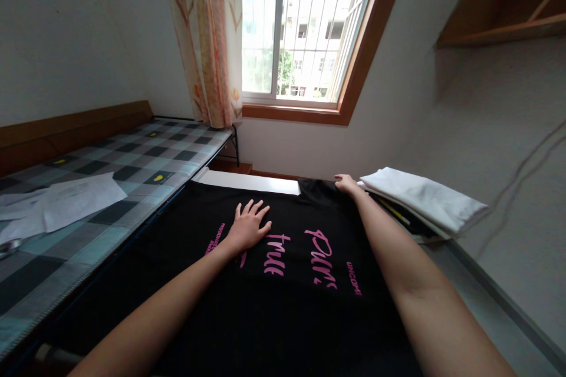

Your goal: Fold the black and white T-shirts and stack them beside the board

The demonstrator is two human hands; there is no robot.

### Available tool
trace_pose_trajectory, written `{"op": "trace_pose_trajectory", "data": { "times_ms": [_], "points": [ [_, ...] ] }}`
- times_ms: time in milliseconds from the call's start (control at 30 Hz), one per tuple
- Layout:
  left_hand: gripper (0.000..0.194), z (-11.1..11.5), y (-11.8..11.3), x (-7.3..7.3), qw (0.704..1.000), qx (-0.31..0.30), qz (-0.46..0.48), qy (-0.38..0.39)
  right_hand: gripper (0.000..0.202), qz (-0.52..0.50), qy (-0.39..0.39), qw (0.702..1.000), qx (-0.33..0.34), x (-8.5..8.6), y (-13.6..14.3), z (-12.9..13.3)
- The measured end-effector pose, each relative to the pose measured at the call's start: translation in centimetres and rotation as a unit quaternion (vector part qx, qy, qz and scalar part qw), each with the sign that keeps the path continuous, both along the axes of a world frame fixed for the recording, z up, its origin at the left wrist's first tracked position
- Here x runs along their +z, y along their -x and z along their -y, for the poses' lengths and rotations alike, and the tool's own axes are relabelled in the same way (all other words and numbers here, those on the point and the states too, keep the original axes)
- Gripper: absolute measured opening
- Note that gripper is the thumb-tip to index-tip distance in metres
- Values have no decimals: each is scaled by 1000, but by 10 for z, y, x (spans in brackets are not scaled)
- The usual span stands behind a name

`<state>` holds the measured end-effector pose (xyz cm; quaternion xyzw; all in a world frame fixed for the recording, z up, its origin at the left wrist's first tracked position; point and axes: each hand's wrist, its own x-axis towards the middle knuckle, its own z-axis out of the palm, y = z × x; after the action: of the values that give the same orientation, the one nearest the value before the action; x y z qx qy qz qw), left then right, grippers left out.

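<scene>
A black T-shirt with pink lettering lies spread over a white surface, whose far edge shows beyond the cloth. My left hand rests flat on the shirt, fingers spread, covering part of the print. At the far right corner, my right hand pinches the shirt's edge, where the dark fabric is bunched and creased. The fingertips there are small and partly hidden. Just right of that hand sits a stack of folded clothes, with a white folded garment on top.
A bed with a checkered cover runs along the left, with papers lying on it. Ahead are a floral curtain and a barred window. A wooden shelf hangs at upper right, and a cable runs down the right wall.
</scene>
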<state>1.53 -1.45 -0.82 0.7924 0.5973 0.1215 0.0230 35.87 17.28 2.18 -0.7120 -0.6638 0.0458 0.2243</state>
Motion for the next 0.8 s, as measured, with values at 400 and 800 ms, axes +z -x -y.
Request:
{"op": "trace_pose_trajectory", "data": {
  "times_ms": [400,800],
  "points": [
    [56,0,-1,3,1000,1,-3,10,31,-175,16,958,224,64,28,89],
    [55,0,2,4,1000,-1,-12,12,10,-256,154,948,109,62,-9,150]
  ]
}}
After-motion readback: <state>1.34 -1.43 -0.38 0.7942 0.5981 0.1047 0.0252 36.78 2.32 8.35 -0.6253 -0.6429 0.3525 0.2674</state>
